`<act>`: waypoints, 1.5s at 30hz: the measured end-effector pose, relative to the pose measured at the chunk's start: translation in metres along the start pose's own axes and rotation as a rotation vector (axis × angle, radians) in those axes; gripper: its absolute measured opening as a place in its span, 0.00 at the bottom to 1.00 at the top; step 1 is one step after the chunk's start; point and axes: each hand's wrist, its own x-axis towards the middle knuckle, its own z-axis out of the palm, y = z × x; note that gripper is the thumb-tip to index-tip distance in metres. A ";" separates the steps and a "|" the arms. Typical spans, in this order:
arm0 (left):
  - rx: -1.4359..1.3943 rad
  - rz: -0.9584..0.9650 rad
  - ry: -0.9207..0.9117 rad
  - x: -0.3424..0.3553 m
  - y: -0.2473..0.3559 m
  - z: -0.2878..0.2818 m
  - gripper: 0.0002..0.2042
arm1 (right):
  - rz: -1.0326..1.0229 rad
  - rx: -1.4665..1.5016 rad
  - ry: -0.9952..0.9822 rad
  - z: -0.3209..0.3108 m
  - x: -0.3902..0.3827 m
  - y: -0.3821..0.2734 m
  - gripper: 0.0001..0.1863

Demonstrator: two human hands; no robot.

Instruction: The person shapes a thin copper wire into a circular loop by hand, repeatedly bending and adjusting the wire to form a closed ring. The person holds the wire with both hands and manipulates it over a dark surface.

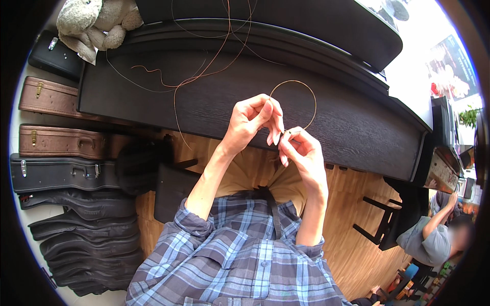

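Note:
A bronze-coloured guitar string, coiled into a ring, stands up between my two hands above the dark wooden lid. My left hand pinches the ring's left side between thumb and fingertips. Lower and to the right, my right hand grips the ring's bottom, thumb against fingers, close to the left fingertips. Fingers hide the string's ends. To the left, several loose copper and silver strings lie tangled across the lid, and one thin end hangs past its front edge.
The black piano spans the space ahead. A grey plush toy sits at its far left. Brown and black instrument cases are stacked on the left. A black stool stands at the right, near another person.

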 end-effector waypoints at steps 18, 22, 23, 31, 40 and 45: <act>0.075 0.048 0.006 0.001 -0.003 0.001 0.16 | -0.313 0.630 -0.049 -0.023 -0.011 0.010 0.12; 0.181 0.063 -0.033 0.002 -0.004 0.002 0.15 | -0.298 0.946 0.059 -0.017 -0.006 0.012 0.09; 0.231 0.068 -0.037 0.002 -0.004 0.002 0.15 | -0.345 0.900 0.090 -0.014 -0.003 0.014 0.08; 0.343 0.039 -0.057 0.003 -0.003 0.004 0.08 | -0.401 0.786 0.264 -0.002 0.010 0.019 0.10; 0.470 0.034 -0.152 0.002 0.002 0.010 0.05 | -0.550 0.316 0.612 0.015 0.024 0.016 0.07; 0.526 0.108 -0.108 0.002 0.002 0.005 0.03 | -0.573 0.200 0.600 0.017 0.022 0.012 0.05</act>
